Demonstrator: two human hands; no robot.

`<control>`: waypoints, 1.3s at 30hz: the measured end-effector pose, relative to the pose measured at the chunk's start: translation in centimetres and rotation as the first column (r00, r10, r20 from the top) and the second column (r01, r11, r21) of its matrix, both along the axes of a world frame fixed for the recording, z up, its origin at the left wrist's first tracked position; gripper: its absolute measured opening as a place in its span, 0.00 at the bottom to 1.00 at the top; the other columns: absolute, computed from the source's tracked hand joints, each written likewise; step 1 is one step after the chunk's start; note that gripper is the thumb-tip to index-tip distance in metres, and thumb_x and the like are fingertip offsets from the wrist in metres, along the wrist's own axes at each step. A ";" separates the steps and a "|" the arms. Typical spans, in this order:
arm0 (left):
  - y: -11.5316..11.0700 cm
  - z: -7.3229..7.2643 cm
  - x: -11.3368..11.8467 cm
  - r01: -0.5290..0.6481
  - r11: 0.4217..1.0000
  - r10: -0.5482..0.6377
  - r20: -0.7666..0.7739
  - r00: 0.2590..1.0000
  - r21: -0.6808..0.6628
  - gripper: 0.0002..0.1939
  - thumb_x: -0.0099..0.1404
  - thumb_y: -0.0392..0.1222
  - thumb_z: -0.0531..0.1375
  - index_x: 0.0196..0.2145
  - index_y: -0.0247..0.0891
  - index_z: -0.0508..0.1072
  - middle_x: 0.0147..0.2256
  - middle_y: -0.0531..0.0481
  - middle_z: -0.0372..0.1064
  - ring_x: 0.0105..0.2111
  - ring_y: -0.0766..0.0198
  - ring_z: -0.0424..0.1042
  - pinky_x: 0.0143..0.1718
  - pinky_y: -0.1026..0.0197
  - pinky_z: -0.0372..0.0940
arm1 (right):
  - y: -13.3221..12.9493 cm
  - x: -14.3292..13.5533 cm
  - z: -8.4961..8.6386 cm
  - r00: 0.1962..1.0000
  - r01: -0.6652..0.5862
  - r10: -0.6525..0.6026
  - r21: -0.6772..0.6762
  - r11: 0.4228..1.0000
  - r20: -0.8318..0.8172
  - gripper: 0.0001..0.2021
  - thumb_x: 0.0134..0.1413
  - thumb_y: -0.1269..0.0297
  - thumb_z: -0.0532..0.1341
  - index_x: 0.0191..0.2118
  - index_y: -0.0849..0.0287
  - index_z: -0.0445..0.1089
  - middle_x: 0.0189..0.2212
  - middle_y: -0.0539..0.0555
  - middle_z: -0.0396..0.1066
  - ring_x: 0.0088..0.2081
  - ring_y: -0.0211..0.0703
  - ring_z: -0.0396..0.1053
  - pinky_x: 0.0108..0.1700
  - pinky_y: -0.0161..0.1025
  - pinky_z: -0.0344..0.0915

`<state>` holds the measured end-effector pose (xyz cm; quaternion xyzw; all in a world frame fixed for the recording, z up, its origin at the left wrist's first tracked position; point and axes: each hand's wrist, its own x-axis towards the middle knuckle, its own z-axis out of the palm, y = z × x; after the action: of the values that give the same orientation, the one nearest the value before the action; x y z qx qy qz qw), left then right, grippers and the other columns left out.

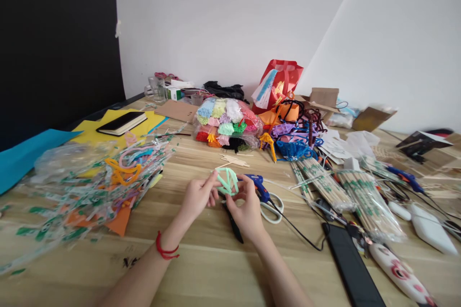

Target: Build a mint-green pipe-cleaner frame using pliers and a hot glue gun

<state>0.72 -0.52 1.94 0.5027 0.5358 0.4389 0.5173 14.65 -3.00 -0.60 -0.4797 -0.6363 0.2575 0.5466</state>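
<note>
Both hands were up off the table [216,268], and the green frame [229,183] was pinched between them, on the near side of the clear bag of fuzzy sticks [226,127], our landmark here. The left hand [197,195] had its thumb stretched along the frame's left edge, fingers bent beneath: a narrow grip, holding the frame. That forearm slanted up and to the right, a red bracelet [166,251] round the wrist. And the right hand [248,205]! Its wrist leaned left, thumb low and forefinger high, curved into a C that closed on the frame's right side, so a narrow hold there too. The two forearms made a peak pointing towards the bag.

Just in front of the bag lay some thin wooden sticks [236,159]. On its near right, close behind the right hand, was the blue glue gun [257,185]; a tangled heap of wrappers [126,177] spread to its near left. Left of the bag sat a black notebook [122,123], and to its right, the red gift bag [284,76] stood farther back.
</note>
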 end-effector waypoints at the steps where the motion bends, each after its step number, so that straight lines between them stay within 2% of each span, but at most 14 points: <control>1: 0.0 0.0 -0.1 -0.006 1.000 0.007 -0.033 0.999 0.018 0.29 0.61 0.61 0.49 0.24 0.32 0.75 0.14 0.52 0.64 0.12 0.69 0.62 0.14 0.67 0.54 | 0.0 0.0 0.0 1.000 -0.002 0.002 -0.008 1.000 -0.011 0.24 0.47 0.73 0.59 0.51 0.57 0.56 0.32 0.51 0.64 0.33 0.41 0.67 0.30 0.36 0.69; 5: -0.2 -0.2 -0.4 -0.019 0.978 0.074 -0.257 0.964 0.210 0.30 0.64 0.59 0.47 0.18 0.34 0.72 0.13 0.50 0.64 0.15 0.67 0.65 0.19 0.66 0.58 | 0.1 0.0 -0.1 0.998 -0.020 0.017 -0.038 0.999 -0.067 0.23 0.46 0.72 0.60 0.50 0.57 0.57 0.32 0.51 0.64 0.34 0.41 0.68 0.30 0.36 0.69; 8: -0.6 -0.2 -0.6 0.018 0.904 0.182 -0.424 0.887 0.427 0.28 0.66 0.54 0.47 0.17 0.36 0.71 0.15 0.49 0.67 0.20 0.65 0.68 0.25 0.65 0.59 | 0.1 0.0 0.0 0.996 -0.021 0.015 -0.067 0.998 -0.088 0.22 0.47 0.72 0.59 0.50 0.57 0.58 0.32 0.51 0.64 0.33 0.41 0.68 0.32 0.36 0.69; 12: -0.9 0.0 -0.6 0.070 0.817 0.247 -0.456 0.855 0.573 0.25 0.68 0.49 0.48 0.19 0.36 0.71 0.21 0.47 0.72 0.24 0.65 0.70 0.29 0.65 0.59 | 0.1 -0.1 0.1 0.997 -0.018 0.012 -0.079 0.997 -0.080 0.23 0.46 0.73 0.59 0.51 0.58 0.59 0.32 0.51 0.64 0.32 0.40 0.68 0.32 0.37 0.69; 16: -0.7 -0.1 -0.7 0.080 0.804 0.269 -0.481 0.834 0.589 0.22 0.67 0.48 0.49 0.22 0.37 0.73 0.23 0.47 0.74 0.25 0.64 0.71 0.29 0.65 0.58 | 0.0 -0.1 0.1 0.998 -0.004 -0.001 -0.086 0.996 -0.069 0.24 0.46 0.73 0.59 0.51 0.58 0.58 0.32 0.51 0.64 0.31 0.40 0.67 0.31 0.36 0.68; 22: -0.3 -0.3 -0.9 0.111 0.832 0.240 -0.534 0.811 0.543 0.21 0.67 0.47 0.49 0.24 0.37 0.73 0.25 0.47 0.74 0.26 0.63 0.71 0.29 0.64 0.58 | -0.4 -0.2 0.3 1.000 0.001 -0.002 -0.074 0.997 -0.007 0.24 0.45 0.73 0.58 0.52 0.58 0.58 0.32 0.51 0.65 0.30 0.40 0.67 0.31 0.36 0.68; 29: -0.2 0.0 -1.0 0.064 0.880 0.217 -0.519 0.827 0.470 0.24 0.68 0.48 0.46 0.24 0.37 0.74 0.23 0.46 0.72 0.24 0.64 0.70 0.26 0.65 0.57 | -0.6 -0.1 0.2 0.980 0.053 -0.060 0.043 0.998 0.188 0.24 0.47 0.73 0.57 0.53 0.59 0.57 0.33 0.52 0.66 0.28 0.39 0.65 0.34 0.38 0.67; 36: -0.1 -0.3 -1.1 0.030 0.887 0.263 -0.557 0.788 0.462 0.23 0.66 0.49 0.47 0.26 0.37 0.76 0.21 0.47 0.71 0.23 0.63 0.69 0.26 0.64 0.57 | -0.9 -0.1 0.1 0.967 0.049 -0.080 0.131 0.990 0.243 0.24 0.49 0.72 0.56 0.54 0.59 0.56 0.33 0.53 0.66 0.28 0.40 0.64 0.33 0.38 0.67; 39: 0.0 -0.3 -1.1 0.010 0.903 0.242 -0.527 0.815 0.430 0.22 0.66 0.50 0.48 0.27 0.37 0.76 0.17 0.49 0.69 0.20 0.64 0.67 0.23 0.65 0.55 | -1.0 -0.1 0.3 0.959 0.024 -0.072 0.173 0.985 0.273 0.23 0.50 0.72 0.55 0.54 0.58 0.57 0.33 0.53 0.66 0.29 0.40 0.64 0.33 0.38 0.67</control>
<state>-0.41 -0.48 1.63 0.6735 0.5904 0.4035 0.1871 14.52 -3.98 -0.34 -0.4786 -0.7143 0.1196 0.4964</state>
